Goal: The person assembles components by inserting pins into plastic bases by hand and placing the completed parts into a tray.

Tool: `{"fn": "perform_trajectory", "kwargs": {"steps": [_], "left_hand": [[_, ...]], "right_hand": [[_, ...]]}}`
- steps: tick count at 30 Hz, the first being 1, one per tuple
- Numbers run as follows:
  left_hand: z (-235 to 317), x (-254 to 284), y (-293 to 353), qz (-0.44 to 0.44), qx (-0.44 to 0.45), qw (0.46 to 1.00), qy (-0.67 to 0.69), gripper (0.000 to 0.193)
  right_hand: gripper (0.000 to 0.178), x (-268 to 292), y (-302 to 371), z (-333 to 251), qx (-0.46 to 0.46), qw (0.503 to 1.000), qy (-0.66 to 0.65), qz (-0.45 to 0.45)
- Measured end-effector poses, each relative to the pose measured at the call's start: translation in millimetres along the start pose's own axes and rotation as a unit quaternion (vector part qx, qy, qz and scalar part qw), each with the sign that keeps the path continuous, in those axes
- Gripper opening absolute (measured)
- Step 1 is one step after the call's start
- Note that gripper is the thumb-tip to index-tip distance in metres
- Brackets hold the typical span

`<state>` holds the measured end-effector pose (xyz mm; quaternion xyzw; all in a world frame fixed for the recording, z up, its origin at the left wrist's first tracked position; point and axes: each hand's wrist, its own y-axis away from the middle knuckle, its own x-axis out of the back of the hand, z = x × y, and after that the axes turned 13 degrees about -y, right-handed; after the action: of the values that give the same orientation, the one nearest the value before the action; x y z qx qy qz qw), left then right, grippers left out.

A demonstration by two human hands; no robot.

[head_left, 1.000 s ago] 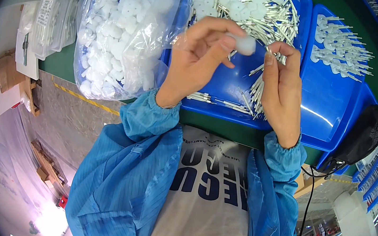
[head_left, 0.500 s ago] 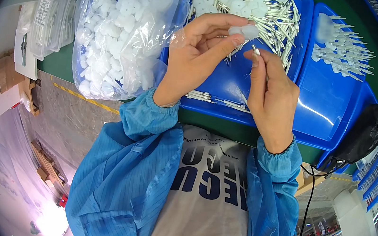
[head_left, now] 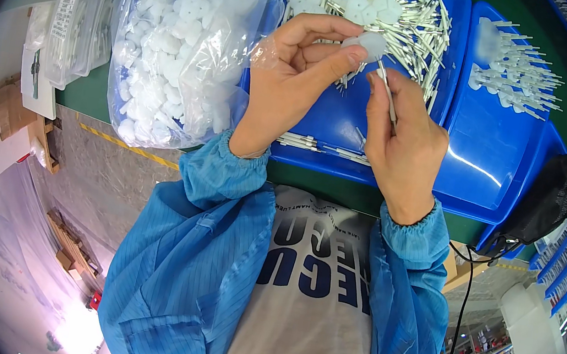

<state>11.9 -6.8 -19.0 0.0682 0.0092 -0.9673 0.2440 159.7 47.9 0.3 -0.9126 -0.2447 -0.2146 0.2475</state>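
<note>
Between the thumb and fingers of my left hand (head_left: 305, 65) are pinched a couple of translucent white plastic discs (head_left: 371, 44). My right hand (head_left: 407, 136) grips a thin white rod (head_left: 388, 94), its tip pointing up at the discs' lower edge; whether tip and disc touch I cannot tell. Both hands hover over a blue tray (head_left: 334, 118). Heaped at that tray's far side are many white rods (head_left: 415, 44) with more discs (head_left: 363, 8) on top. A few rods (head_left: 299, 140) lie along its near edge.
Left of my hands is a clear plastic bag (head_left: 178, 56) full of white discs. A second blue tray (head_left: 480, 153) on the right holds rods with discs on them (head_left: 516, 71). Beyond it sits a black mesh pouch (head_left: 545, 201). Clear plastic boxes (head_left: 76, 35) stand far left.
The rod in my right hand has turned more upright and shows more of its length. The discs in my left hand have shifted slightly left and tilted.
</note>
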Motion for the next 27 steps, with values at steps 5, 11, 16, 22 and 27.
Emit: {"fn": "perform_trajectory", "kwargs": {"steps": [5, 11, 16, 22, 27], "left_hand": [[-0.1, 0.9, 0.1, -0.004, -0.012, 1.0, 0.005, 0.027], [-6.2, -0.1, -3.0, -0.011, -0.021, 1.0, 0.01, 0.026], [-2.2, 0.1, -2.4, -0.08, -0.035, 0.996, 0.01, 0.022], [-5.5, 1.4, -1.7, -0.085, -0.057, 0.994, 0.025, 0.023], [-4.4, 5.4, -4.3, -0.091, -0.132, 0.987, -0.019, 0.025]], "right_hand": [[0.012, 3.3, -1.9, -3.1, -0.035, 0.999, -0.039, 0.0], [0.008, 7.9, -3.7, -5.5, -0.053, 0.997, -0.047, -0.033], [0.012, 15.1, -6.4, -7.1, -0.095, 0.99, -0.075, -0.068], [0.015, 14.9, -13.7, 3.6, -0.088, 0.979, -0.168, -0.08], [0.017, 20.2, -11.3, 22.0, -0.312, 0.622, -0.694, -0.186]]}}
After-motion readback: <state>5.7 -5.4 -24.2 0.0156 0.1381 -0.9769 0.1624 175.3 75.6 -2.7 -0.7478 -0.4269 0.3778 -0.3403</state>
